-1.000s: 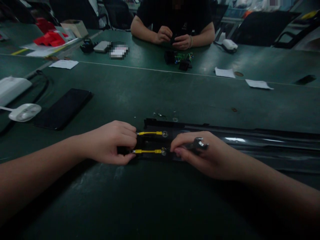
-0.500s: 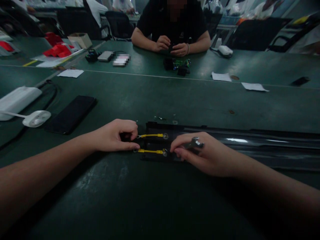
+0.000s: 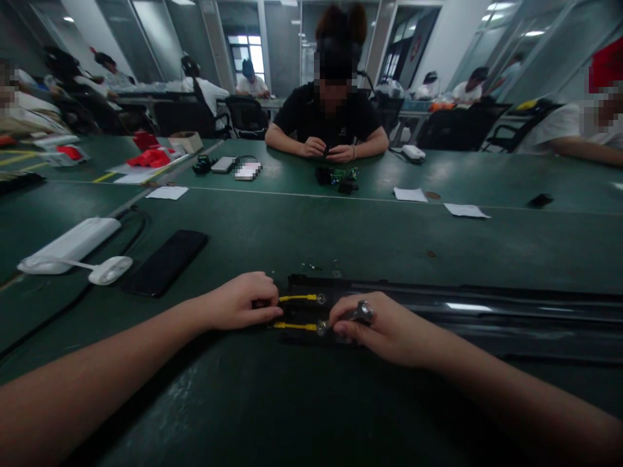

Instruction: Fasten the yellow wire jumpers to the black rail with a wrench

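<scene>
left hand (image 3: 241,306) pinches the ends of two yellow wires (image 3: 296,311) on a black rail (image 3: 467,311); right hand (image 3: 384,327) grips what looks like a small wrench (image 3: 361,313).

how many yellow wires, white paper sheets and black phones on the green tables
yellow wires: 2
white paper sheets: 3
black phones: 1
total: 6

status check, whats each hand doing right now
Left hand pinching end of black rail by yellow wires. Right hand holding small wrench at near screw. Nothing in the way.
</scene>
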The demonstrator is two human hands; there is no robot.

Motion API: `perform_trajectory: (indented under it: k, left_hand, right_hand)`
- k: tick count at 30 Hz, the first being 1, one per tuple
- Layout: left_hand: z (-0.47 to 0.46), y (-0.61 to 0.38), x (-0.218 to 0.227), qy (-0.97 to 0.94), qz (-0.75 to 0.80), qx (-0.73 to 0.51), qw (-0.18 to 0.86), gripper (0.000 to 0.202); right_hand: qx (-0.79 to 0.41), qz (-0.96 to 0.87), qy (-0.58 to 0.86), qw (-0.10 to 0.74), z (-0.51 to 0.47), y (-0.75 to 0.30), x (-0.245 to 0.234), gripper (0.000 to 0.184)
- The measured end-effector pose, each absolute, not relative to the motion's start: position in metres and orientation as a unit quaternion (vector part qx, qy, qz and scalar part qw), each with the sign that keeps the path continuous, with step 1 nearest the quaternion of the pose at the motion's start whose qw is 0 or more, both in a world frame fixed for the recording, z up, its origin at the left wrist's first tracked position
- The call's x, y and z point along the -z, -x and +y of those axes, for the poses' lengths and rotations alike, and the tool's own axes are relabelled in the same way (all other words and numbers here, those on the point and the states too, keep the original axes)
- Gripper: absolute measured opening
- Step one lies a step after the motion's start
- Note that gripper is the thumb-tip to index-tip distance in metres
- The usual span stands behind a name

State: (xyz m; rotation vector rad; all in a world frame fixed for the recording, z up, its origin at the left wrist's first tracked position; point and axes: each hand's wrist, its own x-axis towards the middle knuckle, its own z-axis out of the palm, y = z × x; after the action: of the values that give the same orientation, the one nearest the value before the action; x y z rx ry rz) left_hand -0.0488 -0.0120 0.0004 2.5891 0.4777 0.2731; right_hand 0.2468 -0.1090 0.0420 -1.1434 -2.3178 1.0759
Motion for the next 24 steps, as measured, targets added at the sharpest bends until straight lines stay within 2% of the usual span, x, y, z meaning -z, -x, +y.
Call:
perform_trajectory:
  k: [11,24]
  left_hand:
    - [-0.0125,0.047,0.0015,-0.954,0.177,-0.102,0.218,0.041]
    - [-0.0139,0.0452,0.0009,-0.959,0.18,-0.093,0.2,0.038]
  right_hand:
    - [-0.37,-0.82,0.402,0.168,-0.1079,-0.2452,-0.0434,0.016]
    - [-0.397,-0.799,0.415,0.18,-0.1079,-0.2439,-0.0399,0.016]
